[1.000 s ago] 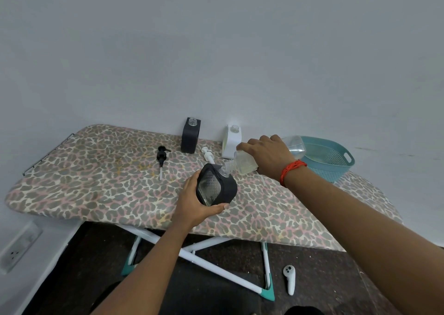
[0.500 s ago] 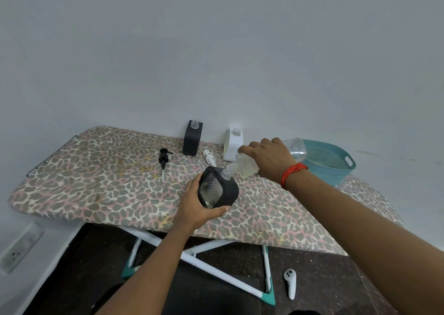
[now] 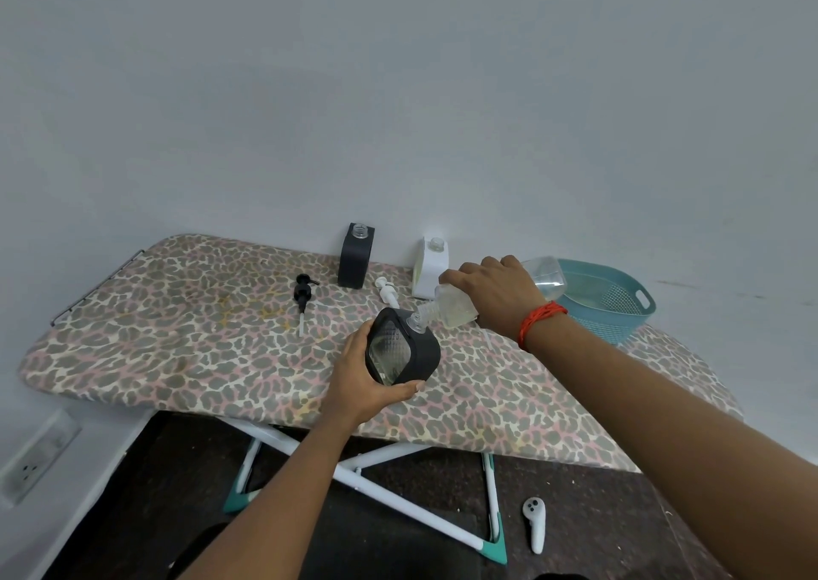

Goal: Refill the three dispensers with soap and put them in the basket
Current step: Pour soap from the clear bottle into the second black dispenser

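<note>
Head view, the only angle.

- Left grip (image 3: 358,385), a bare hand, is curled under and round a dark dispenser (image 3: 409,351), with fingers and thumb on its body.
- The dark dispenser is tilted, clear front panel toward the camera, open neck up and to the right. It is held just above the leopard-print ironing board (image 3: 155,336).
- Right grip (image 3: 495,296) clasps a clear bottle (image 3: 456,307) from above.
- The bottle lies nearly flat, its mouth meeting the dispenser's neck. Pale liquid is pooled toward the mouth end.
- A red band (image 3: 540,318) is on that wrist.
- At the back edge by the wall, a black dispenser (image 3: 355,256) stands upright with its neck open.
- A white dispenser (image 3: 430,267) stands upright near it, also open, just behind the bottle's mouth.
- A black pump (image 3: 302,289) lies on the board left of the black dispenser.
- A white pump (image 3: 387,292) lies in front of the gap between the two standing dispensers.
- A teal basket (image 3: 611,323) sits at the board's right end, behind the right wrist.
- On the floor, a white controller (image 3: 534,522) lies beside the board's teal-footed leg.
- A wall socket (image 3: 35,460) is at lower left.
</note>
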